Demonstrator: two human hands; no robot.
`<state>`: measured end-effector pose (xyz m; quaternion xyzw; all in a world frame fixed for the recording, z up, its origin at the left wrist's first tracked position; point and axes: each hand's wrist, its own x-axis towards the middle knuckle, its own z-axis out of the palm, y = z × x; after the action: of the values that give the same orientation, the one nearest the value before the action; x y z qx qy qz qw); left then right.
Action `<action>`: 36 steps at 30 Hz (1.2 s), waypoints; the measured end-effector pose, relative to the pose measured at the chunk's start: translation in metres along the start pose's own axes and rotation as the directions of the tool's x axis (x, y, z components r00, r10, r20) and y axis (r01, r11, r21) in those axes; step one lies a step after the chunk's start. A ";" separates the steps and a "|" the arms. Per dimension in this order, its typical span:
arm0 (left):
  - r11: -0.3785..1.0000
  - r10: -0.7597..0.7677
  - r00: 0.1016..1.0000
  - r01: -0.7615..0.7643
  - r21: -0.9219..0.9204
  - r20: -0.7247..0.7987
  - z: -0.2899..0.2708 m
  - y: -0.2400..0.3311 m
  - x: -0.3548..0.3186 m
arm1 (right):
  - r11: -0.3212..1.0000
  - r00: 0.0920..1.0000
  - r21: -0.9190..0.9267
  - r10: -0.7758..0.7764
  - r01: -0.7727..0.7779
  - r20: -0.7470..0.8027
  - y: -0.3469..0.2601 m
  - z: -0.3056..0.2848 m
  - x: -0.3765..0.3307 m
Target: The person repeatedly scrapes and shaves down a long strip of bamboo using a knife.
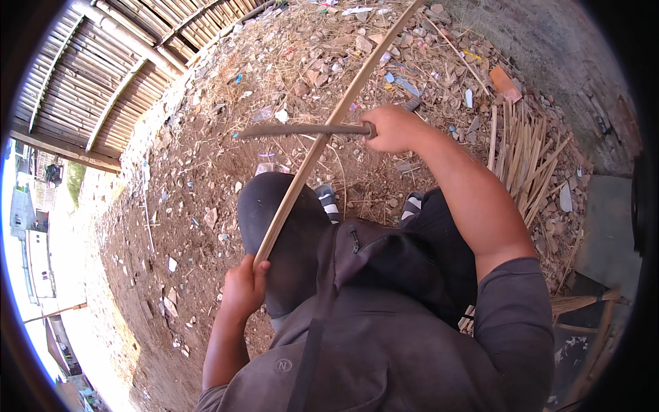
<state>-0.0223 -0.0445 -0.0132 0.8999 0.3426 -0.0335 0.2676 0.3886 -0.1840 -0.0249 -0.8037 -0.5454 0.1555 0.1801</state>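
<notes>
My left hand (244, 283) is closed around the near end of a long, pale split bamboo strip (296, 184). The strip slants away to the upper right, passing over my left knee. In my right hand (396, 129) is the handle of a machete (285, 129), its dark, worn blade pointing left. The blade crosses the strip around the middle, close to the handle end. Whether its edge has bitten into the strip, I cannot tell. My fingers hide most of the handle.
A pile of thin split bamboo strips (527, 158) lies at the right, near a brick piece (504, 84) and a rough wall (549, 41). Stones and litter cover the dirt ground (199, 226). A bamboo slat fence (89, 75) stands at the upper left. My sandalled feet (328, 203) are below the blade.
</notes>
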 end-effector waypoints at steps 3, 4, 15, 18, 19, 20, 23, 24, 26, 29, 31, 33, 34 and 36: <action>1.000 0.019 1.000 -0.019 -0.019 0.003 -0.003 0.000 0.008 | 0.954 0.950 0.110 0.291 -0.279 -0.110 0.062 0.005 0.003; 1.000 0.013 1.000 -0.012 -0.020 0.014 -0.005 -0.001 0.005 | 0.951 0.936 0.070 0.308 -0.300 -0.168 0.064 0.006 0.002; 0.987 0.114 0.991 -0.104 0.126 -0.074 0.004 -0.011 -0.008 | 0.920 0.920 0.196 0.368 -0.340 -0.132 0.074 -0.026 -0.008; 0.979 0.132 0.988 -0.116 0.169 -0.083 -0.002 -0.019 -0.012 | 0.834 0.811 0.367 0.520 -0.413 -0.268 0.099 -0.020 -0.012; 0.976 0.146 0.986 -0.130 0.175 -0.080 -0.002 -0.021 -0.013 | 0.886 0.854 0.303 0.435 -0.350 -0.286 0.096 -0.019 -0.015; 0.976 0.146 0.986 -0.129 0.178 -0.081 -0.003 -0.022 -0.014 | 0.929 0.890 0.237 0.347 -0.283 -0.297 0.093 -0.019 -0.018; 0.988 0.130 0.991 -0.127 0.093 -0.035 -0.005 -0.023 -0.015 | 0.956 0.937 0.144 0.280 -0.254 -0.210 0.055 -0.032 -0.021; 0.994 0.111 0.994 -0.110 0.022 -0.023 -0.007 -0.024 -0.015 | 0.956 0.934 0.145 0.283 -0.256 -0.217 0.049 -0.037 -0.022; 0.994 0.098 0.995 -0.099 -0.046 -0.012 -0.010 -0.029 -0.017 | 0.929 0.957 0.293 0.268 -0.227 -0.109 0.042 -0.044 -0.026; 0.995 0.023 0.998 -0.017 -0.094 0.067 -0.010 -0.043 -0.017 | 0.801 0.961 0.593 0.224 -0.086 -0.164 0.043 -0.035 -0.026; 0.996 0.029 0.997 -0.022 -0.091 0.070 -0.010 -0.049 -0.020 | 0.617 0.979 0.783 0.196 -0.076 -0.060 0.038 -0.033 -0.021; 0.998 0.052 0.998 -0.051 -0.048 0.023 -0.009 -0.047 -0.023 | 0.557 0.979 0.830 0.185 -0.030 -0.088 0.030 -0.034 -0.022; 0.997 0.070 0.997 -0.071 -0.008 -0.024 -0.008 -0.047 -0.025 | 0.493 0.979 0.870 0.169 0.014 -0.111 0.027 -0.035 -0.023; 0.992 0.104 0.992 -0.098 0.084 -0.069 -0.004 -0.051 -0.032 | 0.436 0.981 0.899 0.148 0.050 -0.126 0.031 -0.027 -0.018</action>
<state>-0.0790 -0.0298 -0.0249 0.9268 0.3045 -0.0009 0.2198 0.4197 -0.2146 -0.0144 -0.6117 -0.3367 0.3505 0.6242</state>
